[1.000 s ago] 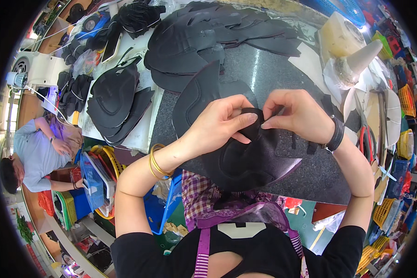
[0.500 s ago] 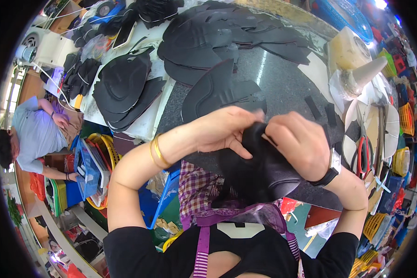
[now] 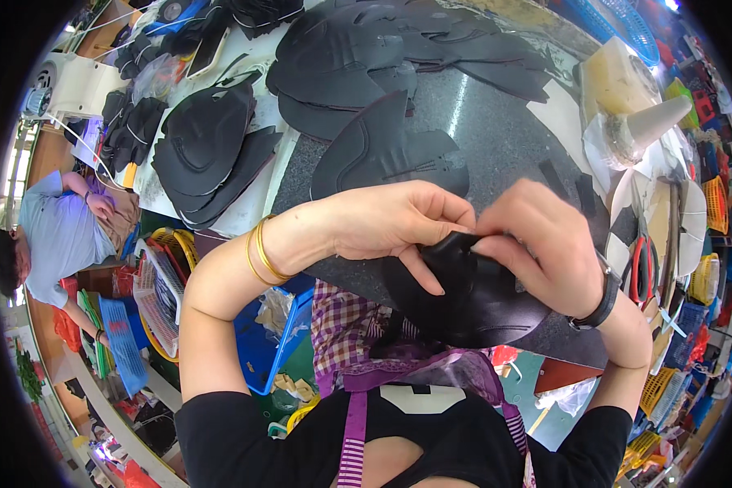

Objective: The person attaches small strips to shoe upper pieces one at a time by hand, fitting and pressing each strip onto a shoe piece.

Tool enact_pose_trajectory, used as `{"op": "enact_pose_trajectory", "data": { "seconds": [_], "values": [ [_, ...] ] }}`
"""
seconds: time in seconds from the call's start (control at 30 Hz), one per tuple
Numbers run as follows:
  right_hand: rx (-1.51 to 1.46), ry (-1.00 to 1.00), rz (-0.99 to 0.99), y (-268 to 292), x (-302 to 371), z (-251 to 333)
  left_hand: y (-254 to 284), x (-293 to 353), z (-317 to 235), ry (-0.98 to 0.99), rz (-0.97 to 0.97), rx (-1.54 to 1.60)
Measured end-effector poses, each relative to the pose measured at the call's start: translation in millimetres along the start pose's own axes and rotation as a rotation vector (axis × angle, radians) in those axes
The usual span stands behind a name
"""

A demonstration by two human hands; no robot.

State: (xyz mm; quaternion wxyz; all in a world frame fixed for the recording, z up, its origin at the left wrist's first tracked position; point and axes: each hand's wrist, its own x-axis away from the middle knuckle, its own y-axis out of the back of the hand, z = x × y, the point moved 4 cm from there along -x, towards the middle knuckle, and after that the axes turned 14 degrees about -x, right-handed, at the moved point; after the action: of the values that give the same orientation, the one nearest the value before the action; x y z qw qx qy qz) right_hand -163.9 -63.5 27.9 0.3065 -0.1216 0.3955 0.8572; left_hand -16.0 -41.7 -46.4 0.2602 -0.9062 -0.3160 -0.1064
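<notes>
Pinching hands: left hand (image 3: 407,220) and right hand (image 3: 538,244) seem to pinch the bunched edge of the black piece (image 3: 500,311)
Black piece: on the person's side of the flat panel (image 3: 366,154); uneven pulling could crease it
Surface (image 3: 508,142): the black piece seems to overhang it, so a loosened pinch could let it slip

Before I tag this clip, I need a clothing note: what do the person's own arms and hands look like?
The left hand and right hand wear no gloves. Short black sleeves end above the elbows. Thin gold-coloured bangles circle the left forearm; a black strap circles the right wrist.
</notes>
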Motion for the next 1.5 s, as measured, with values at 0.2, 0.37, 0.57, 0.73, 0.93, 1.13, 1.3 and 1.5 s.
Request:
{"op": "enact_pose_trajectory", "data": {
  "seconds": [0.2,0.37,0.57,0.73,0.93,1.13,1.3,1.5],
  "values": [
    [-0.132,0.049,0.010,-5,0,-6,5,1,5,0.008,0.042,0.010],
    [-0.206,-0.086,-0.045,-5,4,-14,1,4,3,0.042,-0.088,0.127],
    [-0.617,-0.698,-0.145,-6,9,-38,-10,16,-15,-0.186,-0.289,-0.144],
    [-0.761,-0.749,-0.117,-11,14,-46,-9,13,-7,-0.111,-0.395,-0.266],
    [-0.177,-0.296,0.074,8,-7,-4,-8,17,-8,-0.054,-0.446,-0.392],
    [-0.178,-0.390,0.106,11,-13,-15,-10,17,-12,-0.101,-0.487,-0.376],
    [-0.136,-0.375,0.193,7,-19,-21,-10,12,-8,-0.098,-0.486,-0.379],
    [-0.181,-0.525,0.233,10,-26,-21,-8,16,-10,-0.047,-0.477,-0.379]
  ]
}}
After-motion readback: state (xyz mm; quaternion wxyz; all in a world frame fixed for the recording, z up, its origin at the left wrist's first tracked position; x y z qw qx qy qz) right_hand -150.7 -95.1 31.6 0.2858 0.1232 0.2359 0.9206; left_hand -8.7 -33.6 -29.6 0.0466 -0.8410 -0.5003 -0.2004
